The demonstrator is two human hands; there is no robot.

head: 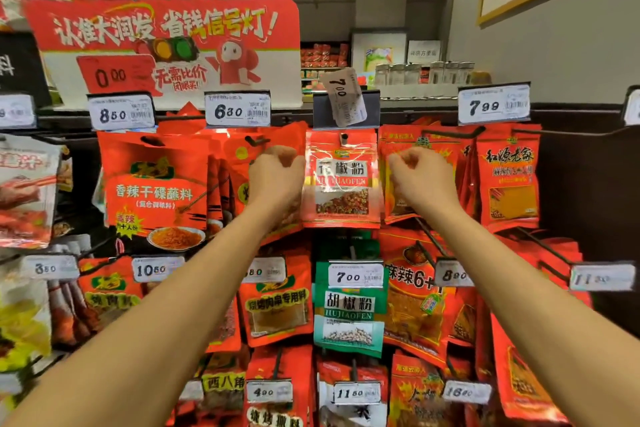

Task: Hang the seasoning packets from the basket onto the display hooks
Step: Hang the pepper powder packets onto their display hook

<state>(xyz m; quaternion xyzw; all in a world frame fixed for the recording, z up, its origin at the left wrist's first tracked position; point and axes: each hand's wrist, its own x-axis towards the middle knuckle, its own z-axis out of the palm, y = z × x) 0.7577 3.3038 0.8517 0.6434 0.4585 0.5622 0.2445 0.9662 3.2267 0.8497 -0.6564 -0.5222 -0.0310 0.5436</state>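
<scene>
Seasoning packet between both hands

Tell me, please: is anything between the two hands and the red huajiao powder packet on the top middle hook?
Nothing visible is. The left hand and the right hand flank the huajiao powder packet at its side edges. The packet hangs on the hook, in front of the other packets.

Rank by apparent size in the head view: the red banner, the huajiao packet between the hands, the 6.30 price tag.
1. Red banner
2. Huajiao packet
3. 6.30 price tag

The banner hangs farther back, so its true lead may be greater.
</scene>
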